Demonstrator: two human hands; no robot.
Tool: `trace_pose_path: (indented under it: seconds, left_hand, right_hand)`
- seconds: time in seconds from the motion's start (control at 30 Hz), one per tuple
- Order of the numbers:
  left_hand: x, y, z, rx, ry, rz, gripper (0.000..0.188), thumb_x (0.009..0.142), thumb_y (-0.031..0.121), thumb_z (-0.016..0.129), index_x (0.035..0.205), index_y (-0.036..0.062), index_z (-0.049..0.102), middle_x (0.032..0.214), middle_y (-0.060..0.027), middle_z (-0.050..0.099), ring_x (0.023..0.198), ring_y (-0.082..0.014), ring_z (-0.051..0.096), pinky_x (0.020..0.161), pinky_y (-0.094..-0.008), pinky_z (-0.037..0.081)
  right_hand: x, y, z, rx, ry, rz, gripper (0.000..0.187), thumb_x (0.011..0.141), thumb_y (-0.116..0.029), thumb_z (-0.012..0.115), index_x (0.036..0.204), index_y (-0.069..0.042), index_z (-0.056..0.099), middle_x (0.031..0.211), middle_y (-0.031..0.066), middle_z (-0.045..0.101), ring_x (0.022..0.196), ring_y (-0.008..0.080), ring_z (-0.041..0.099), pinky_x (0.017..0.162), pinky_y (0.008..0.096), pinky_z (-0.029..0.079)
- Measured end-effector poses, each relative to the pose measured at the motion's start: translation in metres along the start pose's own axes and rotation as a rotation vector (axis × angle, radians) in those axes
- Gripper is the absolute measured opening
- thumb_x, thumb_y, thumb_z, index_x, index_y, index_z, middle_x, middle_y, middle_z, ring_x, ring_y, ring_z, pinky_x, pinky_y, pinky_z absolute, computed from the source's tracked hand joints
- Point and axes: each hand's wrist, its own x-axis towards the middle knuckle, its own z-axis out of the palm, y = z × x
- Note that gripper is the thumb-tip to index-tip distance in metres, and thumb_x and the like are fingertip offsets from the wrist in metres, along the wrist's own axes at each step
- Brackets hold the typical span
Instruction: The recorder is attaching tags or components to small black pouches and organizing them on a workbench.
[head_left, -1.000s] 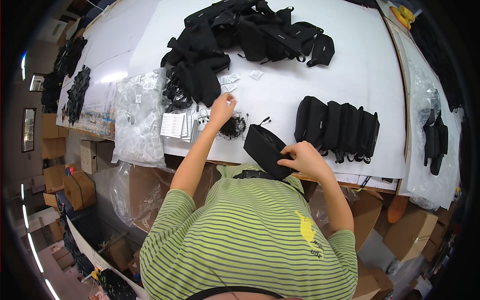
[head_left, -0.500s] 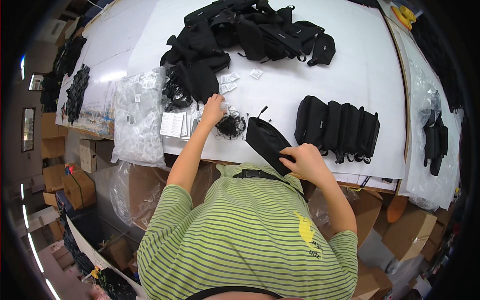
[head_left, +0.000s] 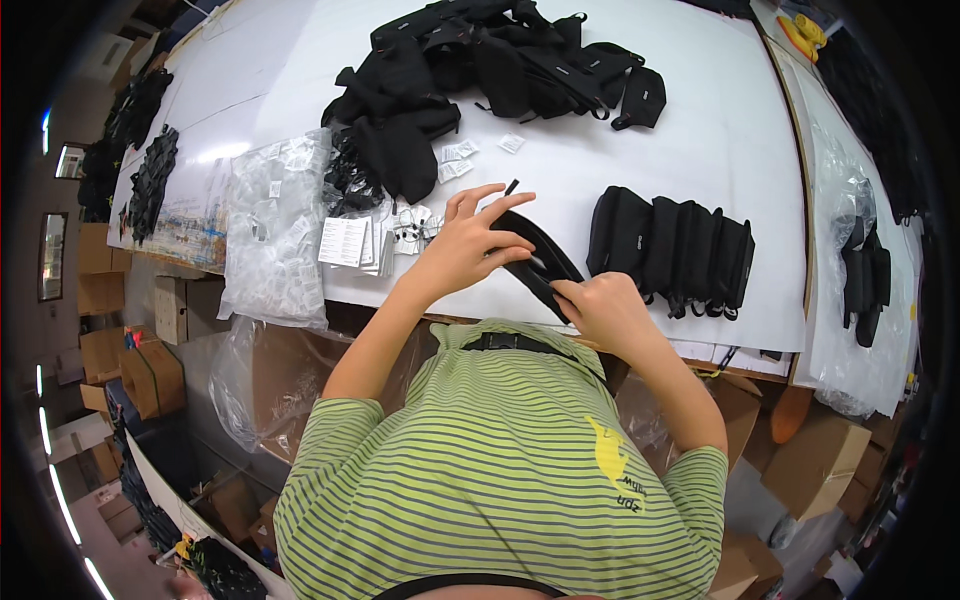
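A black zip pouch (head_left: 545,255) is held in front of me at the table's near edge, its mouth parted. A small pale patch shows inside, too small to name. My right hand (head_left: 605,310) pinches the pouch's near right end between thumb and fingers. At the far left end, my left hand (head_left: 470,245) has its fingers spread over the pouch's mouth, the thumb apart from the forefinger. Left of that hand lies a little heap of thin black cords (head_left: 412,232), partly hidden by it. White printed cards (head_left: 345,242) are stacked beside the cords.
A big pile of black pouches (head_left: 490,60) covers the table's far middle. Several finished-looking pouches (head_left: 675,250) stand in a row at right. Small white packets (head_left: 457,160) lie loose. A clear bag of packets (head_left: 275,230) sits at left. Cardboard boxes (head_left: 815,465) stand below the table.
My left hand has moved right from beside the cords and cards to the pouch. The pouch's mouth is now spread wider and the pouch is turned slightly. My right hand keeps its grip.
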Motion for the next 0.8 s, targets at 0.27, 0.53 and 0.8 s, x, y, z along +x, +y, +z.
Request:
trace_pose_path:
  seconds: [0.27,0.53,0.8]
  left_hand:
    - [-0.046,-0.038,0.062,-1.941,0.232,-0.587,0.058,0.078,0.032,0.071,0.126,0.0107,0.046,0.125,-0.0035,0.052,0.119,-0.0202,0.046,0.102,-0.0416,0.033]
    - [-0.021,0.001,0.055,-1.816,0.628,-0.887,0.032,0.079,0.01,0.07,0.108,0.0035,0.057,0.103,-0.0063,0.063,0.093,-0.0167,0.061,0.084,-0.0313,0.049]
    - [-0.016,0.037,0.03,-1.546,0.214,-0.879,0.034,0.072,0.012,0.075,0.099,-0.0036,0.06,0.087,-0.0095,0.065,0.072,-0.0156,0.064,0.067,-0.0276,0.053]
  right_hand:
    - [0.011,-0.014,-0.013,0.161,0.337,-0.057,0.015,0.077,-0.016,0.066,0.09,-0.01,0.067,0.05,0.0075,0.052,0.043,0.0239,0.052,0.043,0.0335,0.039]
    - [-0.005,-0.013,0.056,0.905,0.619,0.578,0.015,0.091,-0.015,0.055,0.092,-0.001,0.057,0.047,-0.0038,0.045,0.043,0.0034,0.035,0.043,0.023,0.027]
    - [0.05,0.003,0.032,1.344,0.745,0.438,0.02,0.089,-0.009,0.057,0.105,0.003,0.062,0.093,0.0073,0.064,0.082,0.0095,0.057,0.075,0.0207,0.044]
